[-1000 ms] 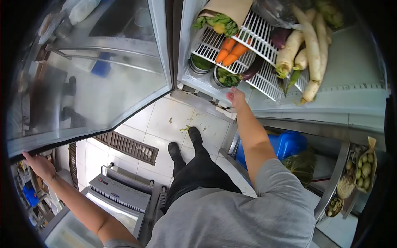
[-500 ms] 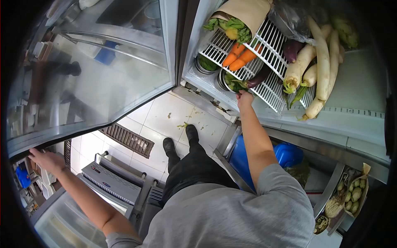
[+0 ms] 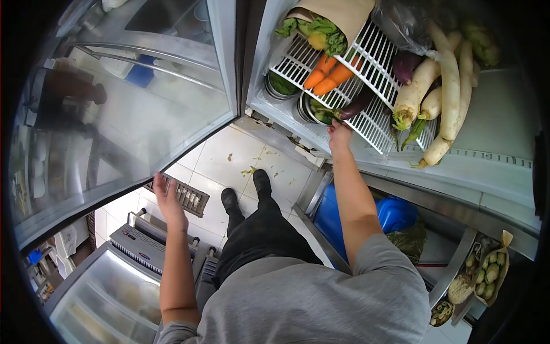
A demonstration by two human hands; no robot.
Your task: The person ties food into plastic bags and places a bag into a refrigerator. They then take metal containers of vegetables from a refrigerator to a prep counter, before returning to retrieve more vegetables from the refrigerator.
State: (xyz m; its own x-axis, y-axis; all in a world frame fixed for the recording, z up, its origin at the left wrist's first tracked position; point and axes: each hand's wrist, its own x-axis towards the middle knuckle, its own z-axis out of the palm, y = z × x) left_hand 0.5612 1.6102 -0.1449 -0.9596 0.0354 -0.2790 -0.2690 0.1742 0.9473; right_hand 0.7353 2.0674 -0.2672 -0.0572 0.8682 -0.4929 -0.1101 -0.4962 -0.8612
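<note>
My right hand (image 3: 339, 135) reaches into the fridge, at the edge of a round metal container (image 3: 305, 109) of green vegetables under the wire shelf. Its fingers are closed there, and what they hold is hidden. Just above it lies a dark eggplant (image 3: 358, 104), its stem end near the fingertips. Carrots (image 3: 329, 77) rest on the shelf to the upper left. My left hand (image 3: 169, 205) is in the air with its fingers apart and nothing in it, just below the edge of the open glass door (image 3: 172, 123).
White radishes (image 3: 450, 86) and a paper bag of greens (image 3: 338, 17) fill the shelf (image 3: 369, 63). A second metal container (image 3: 278, 86) stands at the left. Below the fridge is an open drawer with a blue container (image 3: 332, 221). A floor grate (image 3: 189, 198) lies left of the feet.
My left hand has come off the far edge of the glass door and moved right, towards the body. The right hand stays at the metal container.
</note>
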